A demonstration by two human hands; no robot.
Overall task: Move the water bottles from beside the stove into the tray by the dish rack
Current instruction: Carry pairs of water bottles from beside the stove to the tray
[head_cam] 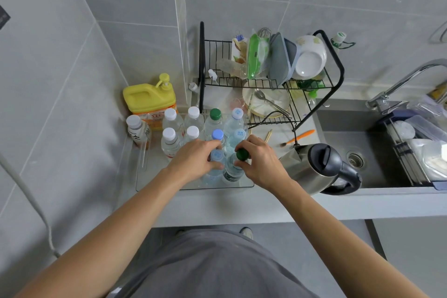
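Both forearms reached out from the person's grey-clad torso toward a clear tray [249, 185] on the counter, just left of the dish rack [271, 80]. Each hand was closed around one upright bottle, so both long axes ran vertically, straight down from the palms into the tray's near edge.

Curled around the neck of a pale-blue-capped bottle [217, 155], the left hand [193, 161] had its fingers wrapped and its thumb underneath. Right beside it, the right hand [260, 162] pinched a dark-green-capped bottle [242, 154] at the shoulder, the cap showing between thumb and forefinger. The two bottles touched or nearly touched. Judging by that, what remained was only to let go and lift straight up, each hand serving its own bottle.

Beyond the knuckles stood eight more bottles in the tray: four white caps, one green, one blue, and two pale printed ones. That made ten counting the held pair. Left of the left hand, apart from the group, stood one white-capped drink bottle [136, 130], with one yellow jug [150, 101] behind it. Right of the right hand sat one steel kettle [319, 167]. No stove appeared.
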